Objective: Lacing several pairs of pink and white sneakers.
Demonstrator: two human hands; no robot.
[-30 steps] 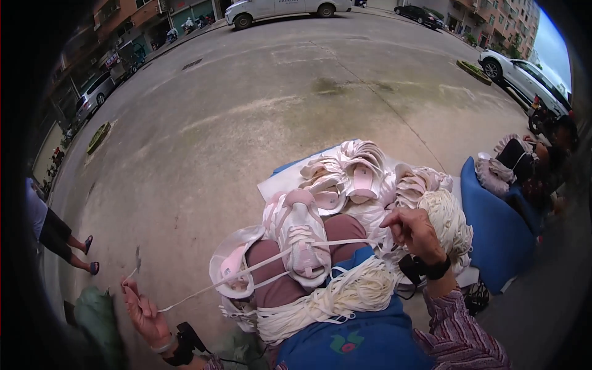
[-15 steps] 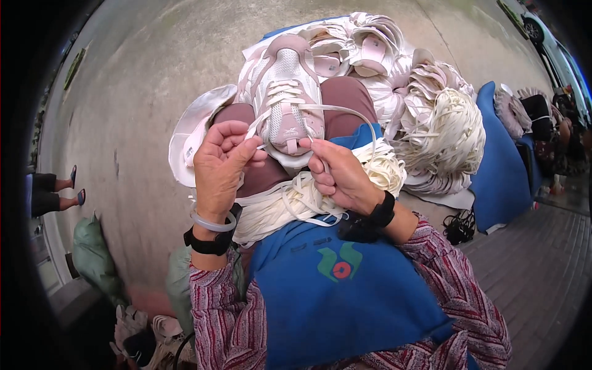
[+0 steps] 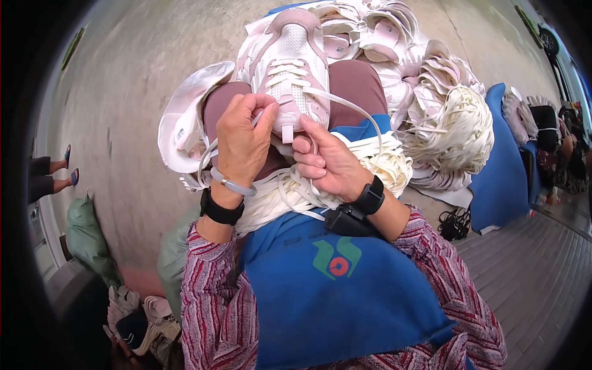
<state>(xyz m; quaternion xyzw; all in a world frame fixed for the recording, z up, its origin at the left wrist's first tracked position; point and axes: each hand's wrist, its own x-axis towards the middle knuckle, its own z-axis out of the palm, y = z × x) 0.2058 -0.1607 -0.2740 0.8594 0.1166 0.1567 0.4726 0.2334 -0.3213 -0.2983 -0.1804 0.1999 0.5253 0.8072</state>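
Note:
A white and pale pink shoe upper point(image 3: 296, 46) lies across my knees, its toe pointing away from me. White shoelace point(image 3: 354, 106) crosses its front rows, and one long length arcs off to the right. At the left eyelet edge, my left hand point(image 3: 242, 139) pinches a lace, part of which loops out beside the wrist. My right hand point(image 3: 328, 157) is closed at the right edge of the tongue point(image 3: 288, 117), its thumb against the upper and a strand of lace between its curled fingers. The fingertips partly hide both strands.
Loose laces point(image 3: 290, 191) lie heaped in my lap on a blue apron point(image 3: 351, 314). Stacked uppers point(image 3: 385, 37) and a big lace bundle point(image 3: 459, 132) are beyond my right knee. Another upper point(image 3: 179, 132) rests by my left knee. A green sack point(image 3: 89, 237) stands at the left.
My left hand has moved up and right toward the eyelets, turning its back upward. My right thumb has shifted up along the upper's edge. A lace now loops beside my left wrist.

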